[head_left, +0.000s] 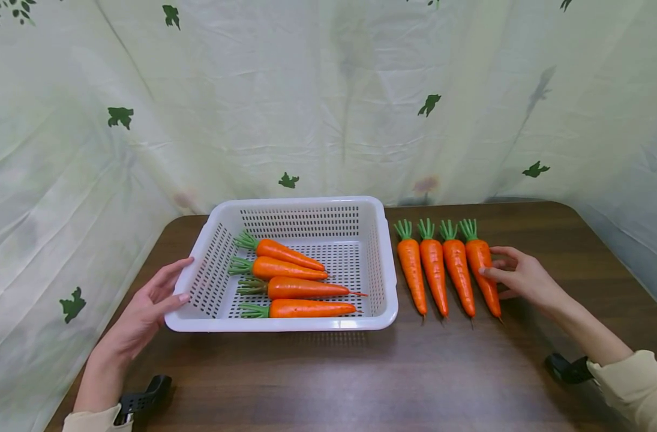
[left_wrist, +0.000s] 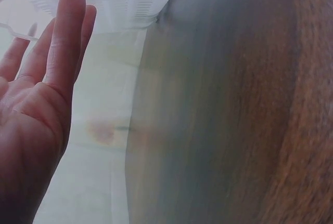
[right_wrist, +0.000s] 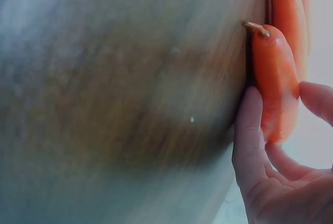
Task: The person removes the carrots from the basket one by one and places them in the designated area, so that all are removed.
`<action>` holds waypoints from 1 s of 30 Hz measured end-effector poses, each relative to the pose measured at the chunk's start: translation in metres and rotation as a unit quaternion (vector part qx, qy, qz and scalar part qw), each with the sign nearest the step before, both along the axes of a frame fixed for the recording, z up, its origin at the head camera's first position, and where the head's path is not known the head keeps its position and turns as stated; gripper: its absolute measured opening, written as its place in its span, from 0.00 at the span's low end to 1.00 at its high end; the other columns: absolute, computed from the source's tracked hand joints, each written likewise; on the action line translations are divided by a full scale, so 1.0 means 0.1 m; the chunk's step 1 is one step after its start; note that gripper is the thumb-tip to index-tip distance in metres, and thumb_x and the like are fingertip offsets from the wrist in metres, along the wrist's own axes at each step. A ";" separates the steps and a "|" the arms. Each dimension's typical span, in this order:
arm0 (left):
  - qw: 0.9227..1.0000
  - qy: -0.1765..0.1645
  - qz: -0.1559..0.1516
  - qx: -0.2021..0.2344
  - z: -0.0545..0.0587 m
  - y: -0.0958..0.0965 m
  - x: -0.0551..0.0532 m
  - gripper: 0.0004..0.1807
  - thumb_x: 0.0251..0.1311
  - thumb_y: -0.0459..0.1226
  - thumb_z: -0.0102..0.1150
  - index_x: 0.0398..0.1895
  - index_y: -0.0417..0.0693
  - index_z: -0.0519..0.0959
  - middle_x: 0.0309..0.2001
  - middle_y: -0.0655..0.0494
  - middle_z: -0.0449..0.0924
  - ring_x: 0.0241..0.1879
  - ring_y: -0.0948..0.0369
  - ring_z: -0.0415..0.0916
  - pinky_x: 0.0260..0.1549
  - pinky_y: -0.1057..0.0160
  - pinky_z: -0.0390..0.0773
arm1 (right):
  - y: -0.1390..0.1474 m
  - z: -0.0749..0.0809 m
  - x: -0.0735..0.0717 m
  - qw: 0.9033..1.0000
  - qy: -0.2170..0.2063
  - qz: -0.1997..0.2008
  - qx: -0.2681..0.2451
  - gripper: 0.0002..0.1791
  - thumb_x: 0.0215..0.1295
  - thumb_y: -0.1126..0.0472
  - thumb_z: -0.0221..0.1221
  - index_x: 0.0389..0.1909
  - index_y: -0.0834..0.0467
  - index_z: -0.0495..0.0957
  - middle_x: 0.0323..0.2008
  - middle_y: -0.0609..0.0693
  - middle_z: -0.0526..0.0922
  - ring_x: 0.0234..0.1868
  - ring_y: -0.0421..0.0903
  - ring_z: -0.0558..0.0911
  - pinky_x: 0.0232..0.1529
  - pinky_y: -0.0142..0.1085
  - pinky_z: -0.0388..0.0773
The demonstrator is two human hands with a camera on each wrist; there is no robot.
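Note:
In the head view, the white plastic basket (head_left: 306, 324) holds several orange carrots (head_left: 312, 308) with green tops, lying sideways. My left hand (head_left: 141, 309) is at its left rim, thumb and fingertips touching it; in the left wrist view those fingers (left_wrist: 63, 42) look nearly straight. Several more carrots stand in a row right of the basket, green tops away from me. At the row's right end, my right hand (head_left: 525, 277) pinches the last carrot (head_left: 485, 279) from its right side, thumb on top. The right wrist view shows this carrot (right_wrist: 278, 78) between thumb and fingers.
Both the basket and the row lie on a dark brown wooden table (head_left: 317, 384). A pale curtain (head_left: 328, 108) with green leaf prints hangs behind the table and along its sides. Black bands (head_left: 144, 399) sit at both wrists.

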State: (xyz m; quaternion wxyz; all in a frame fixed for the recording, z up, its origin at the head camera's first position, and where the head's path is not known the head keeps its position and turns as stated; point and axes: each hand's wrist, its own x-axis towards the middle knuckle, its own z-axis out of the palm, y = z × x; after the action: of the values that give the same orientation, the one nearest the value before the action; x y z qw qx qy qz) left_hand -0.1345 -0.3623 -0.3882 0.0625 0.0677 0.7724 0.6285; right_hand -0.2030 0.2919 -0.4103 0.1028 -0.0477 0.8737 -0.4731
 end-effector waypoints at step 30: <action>1.000 0.001 -0.001 -0.007 0.01 0.00 0.01 0.35 0.71 0.33 0.49 0.77 0.65 0.53 0.68 0.55 0.59 0.56 0.62 0.73 0.45 0.52 0.81 | -0.12 0.37 0.12 0.983 0.168 0.032 0.061 0.26 0.68 0.58 0.62 0.63 0.62 0.69 0.54 0.61 0.77 0.44 0.32 0.76 0.35 0.32 0.81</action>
State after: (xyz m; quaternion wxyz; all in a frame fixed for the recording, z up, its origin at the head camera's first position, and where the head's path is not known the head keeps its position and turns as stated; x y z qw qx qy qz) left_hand -0.1333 -0.3622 -0.3876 0.0625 0.0690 0.7769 0.6228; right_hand -0.1913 0.2794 -0.3736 -0.0274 -0.1476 0.9039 -0.4006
